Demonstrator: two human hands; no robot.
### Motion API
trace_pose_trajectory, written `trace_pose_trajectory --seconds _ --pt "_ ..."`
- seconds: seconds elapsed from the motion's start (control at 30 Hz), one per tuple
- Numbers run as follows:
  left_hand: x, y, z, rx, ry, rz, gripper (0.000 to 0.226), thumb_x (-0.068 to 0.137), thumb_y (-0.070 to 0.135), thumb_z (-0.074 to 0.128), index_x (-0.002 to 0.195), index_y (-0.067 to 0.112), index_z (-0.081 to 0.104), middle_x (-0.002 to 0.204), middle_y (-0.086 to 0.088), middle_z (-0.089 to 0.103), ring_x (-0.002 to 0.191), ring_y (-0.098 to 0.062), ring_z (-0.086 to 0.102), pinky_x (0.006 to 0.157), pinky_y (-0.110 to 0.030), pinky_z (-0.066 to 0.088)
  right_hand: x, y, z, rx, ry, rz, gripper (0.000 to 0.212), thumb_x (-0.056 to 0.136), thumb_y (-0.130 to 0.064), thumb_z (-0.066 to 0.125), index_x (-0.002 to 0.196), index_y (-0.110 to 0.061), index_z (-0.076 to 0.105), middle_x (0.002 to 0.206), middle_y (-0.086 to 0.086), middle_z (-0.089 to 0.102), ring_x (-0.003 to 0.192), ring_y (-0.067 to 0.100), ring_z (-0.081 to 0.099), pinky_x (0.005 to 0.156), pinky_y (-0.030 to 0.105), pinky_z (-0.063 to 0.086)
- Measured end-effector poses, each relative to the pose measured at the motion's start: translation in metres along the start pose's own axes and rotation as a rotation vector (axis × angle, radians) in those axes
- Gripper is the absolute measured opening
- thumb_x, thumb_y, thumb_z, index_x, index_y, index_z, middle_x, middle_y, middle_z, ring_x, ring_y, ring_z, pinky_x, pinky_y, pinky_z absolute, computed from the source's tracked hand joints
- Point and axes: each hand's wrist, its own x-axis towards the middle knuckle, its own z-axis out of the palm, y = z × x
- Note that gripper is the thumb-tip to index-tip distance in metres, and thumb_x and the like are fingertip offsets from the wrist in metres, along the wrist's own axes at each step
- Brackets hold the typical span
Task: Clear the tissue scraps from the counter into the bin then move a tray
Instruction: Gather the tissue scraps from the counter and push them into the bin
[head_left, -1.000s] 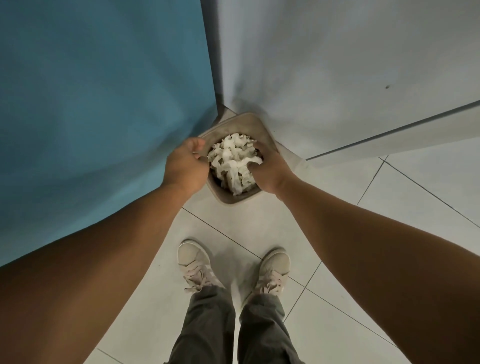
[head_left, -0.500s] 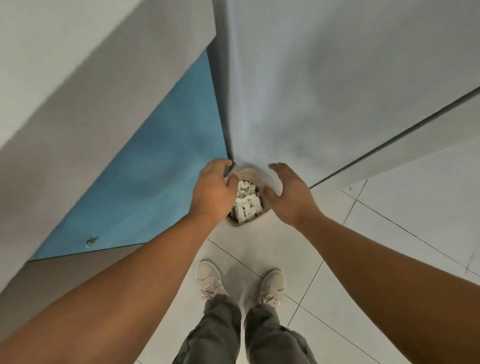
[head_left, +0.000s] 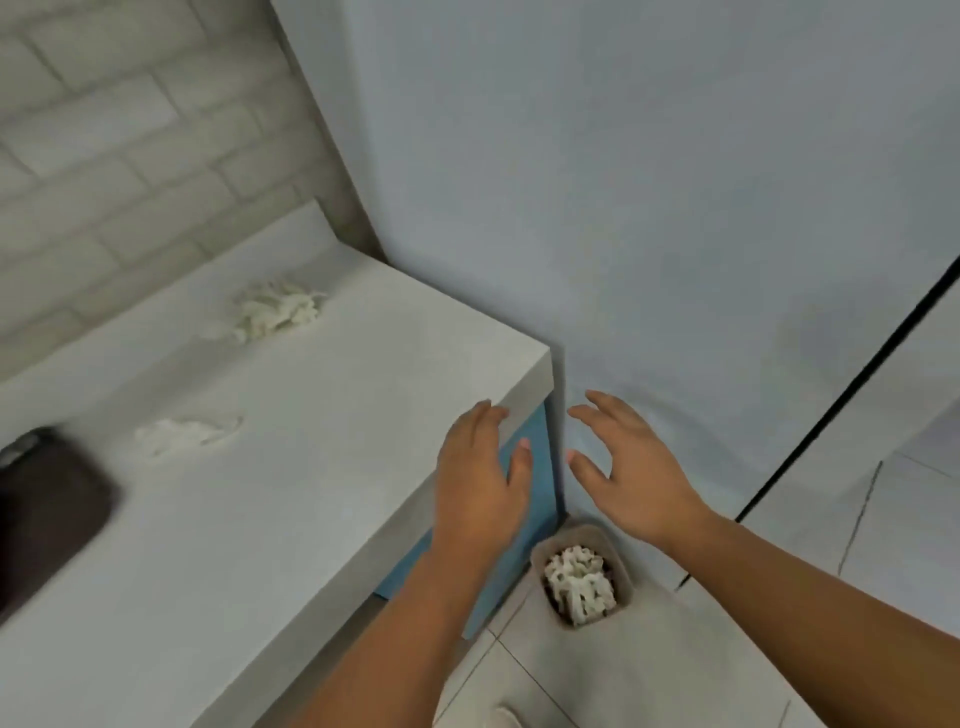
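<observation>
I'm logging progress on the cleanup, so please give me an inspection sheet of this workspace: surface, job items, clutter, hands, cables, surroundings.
Surface: pale counter, its corner meeting a pale wall panel.
Job's things: far tissue pile near the back wall and near tissue pile further forward, both on the counter. Bin on the floor by the counter's corner, with tissue scraps inside. Dark tray, blurred, at the counter's left, cut off by the frame edge.
Clutter: nothing seen.
Grippers: left hand and right hand both open and empty, above the bin.
Cables: nothing seen.
Surroundings: tiled wall behind, blue cabinet front under the counter, tiled floor.
</observation>
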Motion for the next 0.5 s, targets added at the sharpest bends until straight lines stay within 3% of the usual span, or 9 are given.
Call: trace_pose_trajectory --seconds 0.13,0.23,0.5 --pt "-0.003 -0.016 -0.053 0.053 0.105 -0.058 0.047 0.1 0.04 0.045 0.141 0.018 0.049 0.151 0.0 0.044 0.14 -0.014 0.033 0.117 -0.033 0.028 0.021 -0.05 0.001 0.059 -0.013 -0.123 0.051 0.092 -0.031 0.064 0.14 -0.02 0.051 0.153 0.003 0.038 0.144 0.017 0.028 0.118 0.032 0.023" --pt "-0.003 -0.04 -0.088 0.105 0.169 -0.125 0.045 0.102 0.04 0.046 0.142 0.021 0.047 0.153 0.001 0.041 0.142 -0.015 0.032 0.118 -0.032 0.026 0.039 -0.086 0.011 0.055 -0.058 -0.206 0.052 0.091 -0.04 0.056 0.14 -0.023 0.05 0.154 0.002 0.036 0.146 0.019 0.026 0.118 0.04 0.027" --pt "0.003 -0.134 -0.161 0.179 0.305 -0.293 0.044 0.099 0.035 0.054 0.139 0.019 0.05 0.152 -0.004 0.043 0.143 -0.02 0.033 0.117 -0.035 0.029 0.097 -0.162 0.074 0.0 -0.191 -0.339 0.052 0.096 -0.042 0.053 0.145 -0.027 0.042 0.159 -0.004 0.028 0.148 0.014 0.016 0.12 0.034 0.022"
